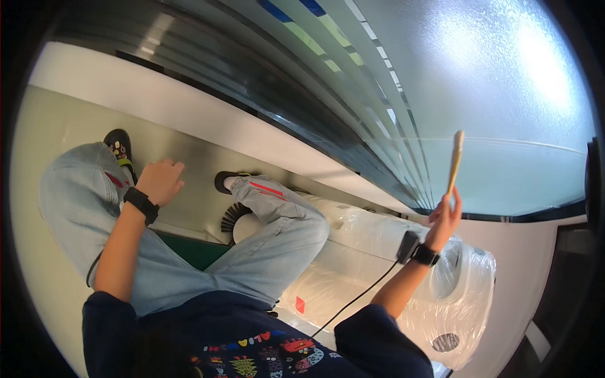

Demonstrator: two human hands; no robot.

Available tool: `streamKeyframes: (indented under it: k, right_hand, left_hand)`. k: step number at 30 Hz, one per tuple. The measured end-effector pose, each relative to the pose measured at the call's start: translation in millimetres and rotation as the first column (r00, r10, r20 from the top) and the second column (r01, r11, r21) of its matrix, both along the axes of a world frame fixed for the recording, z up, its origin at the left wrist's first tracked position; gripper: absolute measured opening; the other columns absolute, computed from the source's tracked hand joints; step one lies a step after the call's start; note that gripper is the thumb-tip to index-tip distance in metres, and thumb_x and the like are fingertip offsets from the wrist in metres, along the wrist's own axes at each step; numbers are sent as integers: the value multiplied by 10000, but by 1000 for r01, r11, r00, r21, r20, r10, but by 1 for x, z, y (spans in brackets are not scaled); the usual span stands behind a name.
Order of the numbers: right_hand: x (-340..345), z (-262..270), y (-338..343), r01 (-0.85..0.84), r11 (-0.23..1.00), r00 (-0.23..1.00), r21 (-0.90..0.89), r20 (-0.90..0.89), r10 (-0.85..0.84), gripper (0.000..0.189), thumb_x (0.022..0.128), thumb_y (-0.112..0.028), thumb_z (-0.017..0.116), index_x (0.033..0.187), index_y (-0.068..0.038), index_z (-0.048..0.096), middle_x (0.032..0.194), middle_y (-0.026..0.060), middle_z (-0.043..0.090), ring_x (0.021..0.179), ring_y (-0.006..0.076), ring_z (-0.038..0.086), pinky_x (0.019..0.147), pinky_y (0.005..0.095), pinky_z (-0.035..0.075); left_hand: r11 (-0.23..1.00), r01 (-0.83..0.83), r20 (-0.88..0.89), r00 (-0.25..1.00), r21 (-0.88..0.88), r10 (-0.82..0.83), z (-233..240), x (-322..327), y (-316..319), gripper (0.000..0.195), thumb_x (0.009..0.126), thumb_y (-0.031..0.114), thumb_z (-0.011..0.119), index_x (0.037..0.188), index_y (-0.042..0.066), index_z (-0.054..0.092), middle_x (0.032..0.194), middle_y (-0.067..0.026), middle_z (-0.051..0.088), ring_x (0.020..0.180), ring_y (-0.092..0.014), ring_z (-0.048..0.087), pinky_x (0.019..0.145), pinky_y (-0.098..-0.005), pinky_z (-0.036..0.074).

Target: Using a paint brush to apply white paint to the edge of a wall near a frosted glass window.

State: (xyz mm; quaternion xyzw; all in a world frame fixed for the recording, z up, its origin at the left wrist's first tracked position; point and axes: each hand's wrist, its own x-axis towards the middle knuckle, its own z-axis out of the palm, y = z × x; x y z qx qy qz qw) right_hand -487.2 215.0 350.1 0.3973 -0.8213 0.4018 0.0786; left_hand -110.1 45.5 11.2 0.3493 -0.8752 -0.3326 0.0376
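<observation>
My right hand (444,218), raised at the right, grips the lower end of a slim wooden stick (454,165). The stick points upward in front of a frosted glass panel (496,175); its top end is paler, and I cannot tell whether it is bristle. A gap between the stick and the glass cannot be judged. My left hand (159,182) hovers by my bent left knee with its fingers loosely apart and nothing in it. Each wrist wears a black band, and a small black box (408,247) with a cable sits at the right one.
A large white object (378,283) wrapped in clear plastic stands beside my right leg. A round black-bristled brush (236,222) is under that knee. Along the wall runs a white ledge (189,127) below the dark-framed glass. The cable (357,297) crosses to my shirt.
</observation>
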Motion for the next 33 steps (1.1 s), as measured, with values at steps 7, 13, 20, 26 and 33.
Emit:
streamKeyframes:
  k: [7, 13, 20, 26, 33]
  right_hand:
    - [-45, -15, -22, 46, 995, 980, 84, -198, -28, 297, 834, -173, 566, 1107, -61, 529, 533, -78, 362, 480, 14, 269, 431, 189, 172]
    - [-50, -15, -5, 103, 885, 988, 454, -149, -39, 275, 847, -173, 538, 1095, -54, 529, 512, -67, 351, 476, 24, 261, 429, 209, 176]
    - [-44, -9, -13, 96, 921, 986, 378, -160, -37, 250, 851, -176, 531, 1065, -47, 544, 531, -65, 350, 487, 27, 255, 437, 212, 168]
    - [-37, -26, -16, 37, 988, 982, 148, -189, -8, 286, 852, -166, 527, 1107, -37, 545, 538, -78, 325, 487, 21, 234, 444, 216, 151]
    - [-46, -25, -19, 31, 992, 971, -122, -234, -59, 288, 854, -161, 526, 1113, -37, 534, 553, -76, 355, 501, 23, 247, 447, 206, 158]
  left_hand:
    - [999, -37, -63, 997, -16, 35, 0, 7, -1, 252, 730, 198, 595, 929, 67, 511, 828, -135, 557, 809, -306, 552, 683, -399, 452]
    - [1000, -24, -34, 999, -12, 23, 1, 7, -3, 270, 726, 201, 607, 941, 72, 506, 845, -131, 554, 810, -303, 551, 679, -395, 457]
    - [1000, -27, -30, 999, -6, 27, 0, 7, -2, 269, 721, 205, 609, 935, 73, 512, 851, -123, 556, 822, -291, 552, 683, -392, 457]
    - [999, -43, -5, 999, -9, 43, 1, 5, -1, 262, 724, 204, 605, 935, 74, 520, 844, -117, 558, 822, -286, 553, 689, -391, 450]
    - [995, -50, -46, 998, -81, 46, 7, 3, -5, 238, 717, 207, 600, 900, 71, 531, 821, -117, 563, 817, -283, 553, 685, -394, 451]
